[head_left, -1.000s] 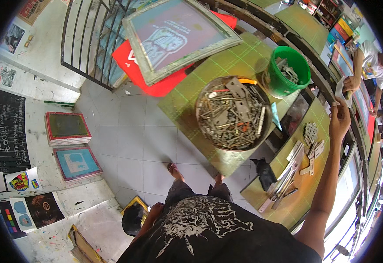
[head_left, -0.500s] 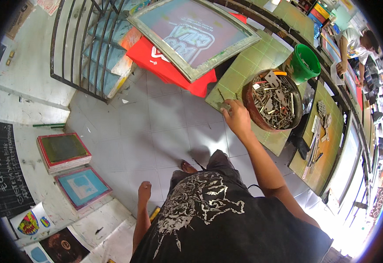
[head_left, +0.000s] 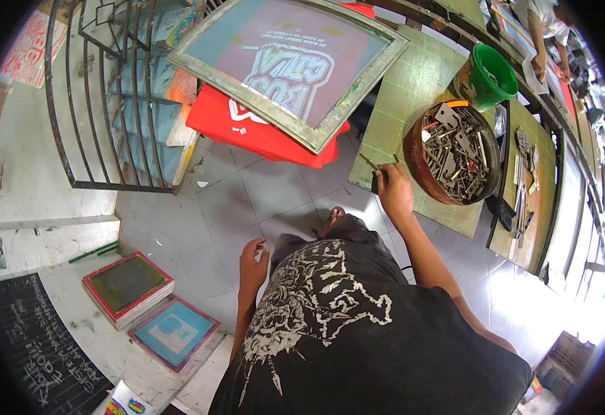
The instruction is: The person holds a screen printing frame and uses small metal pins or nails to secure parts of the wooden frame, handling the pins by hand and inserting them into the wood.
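Up and to the left of the right hand (head_left: 394, 190), plenty of room is taken by a framed printing screen (head_left: 295, 59), laid over red cloth (head_left: 264, 138). Under the grip, the near edge of a green gridded board (head_left: 392, 124) is reached! Just to the grip's right, a round reddish pan (head_left: 421, 155) is heaped with loose metal hardware (head_left: 458, 155); farther up and right, a green bucket (head_left: 497, 70) is seen. Down and left, the left hand (head_left: 254, 259) is held loosely spread. And right at the grip, a slim screw-like piece (head_left: 369, 162); whether it is being pinched cannot be told.
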Demonstrator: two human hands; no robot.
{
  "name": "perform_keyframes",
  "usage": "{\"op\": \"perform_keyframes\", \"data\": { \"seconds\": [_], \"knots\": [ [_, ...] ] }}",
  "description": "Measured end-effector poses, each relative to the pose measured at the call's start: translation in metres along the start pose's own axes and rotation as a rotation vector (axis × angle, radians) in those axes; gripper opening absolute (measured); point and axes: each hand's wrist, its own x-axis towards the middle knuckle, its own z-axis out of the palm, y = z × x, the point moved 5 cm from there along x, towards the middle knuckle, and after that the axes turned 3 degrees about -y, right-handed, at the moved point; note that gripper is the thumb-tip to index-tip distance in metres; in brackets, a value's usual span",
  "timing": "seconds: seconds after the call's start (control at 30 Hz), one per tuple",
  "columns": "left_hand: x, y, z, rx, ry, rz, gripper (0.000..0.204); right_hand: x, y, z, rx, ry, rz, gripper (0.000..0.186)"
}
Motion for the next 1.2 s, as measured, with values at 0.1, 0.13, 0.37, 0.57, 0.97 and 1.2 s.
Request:
{"op": "perform_keyframes", "data": {
  "seconds": [0.1, 0.13, 0.37, 0.57, 0.97, 1.2],
  "knots": [
    [0.047, 0.047, -0.009, 0.125, -0.049, 0.221, 0.029, 0.001, -0.011, 0.006, 0.110, 0.033, -0.010, 0.011],
    [0.064, 0.065, -0.011, 0.132, -0.041, 0.291, 0.030, 0.002, -0.021, 0.009, 0.115, 0.044, -0.048, 0.012],
    [0.189, 0.169, -0.005, 0.298, -0.223, 0.874, 0.042, 0.010, -0.056, 0.041, -0.009, 0.168, -0.094, 0.013],
    [0.243, 0.197, 0.014, 0.381, -0.476, 1.166, 0.044, -0.006, -0.064, 0.059, -0.045, 0.333, 0.033, 0.013],
    [0.252, 0.226, 0.055, 0.405, -0.719, 1.314, 0.046, -0.012, -0.074, 0.057, 0.010, 0.474, 0.126, 0.012],
    [0.250, 0.219, 0.064, 0.441, -0.728, 1.316, 0.049, -0.006, -0.073, 0.057, -0.005, 0.438, 0.100, 0.012]
  ]
}}
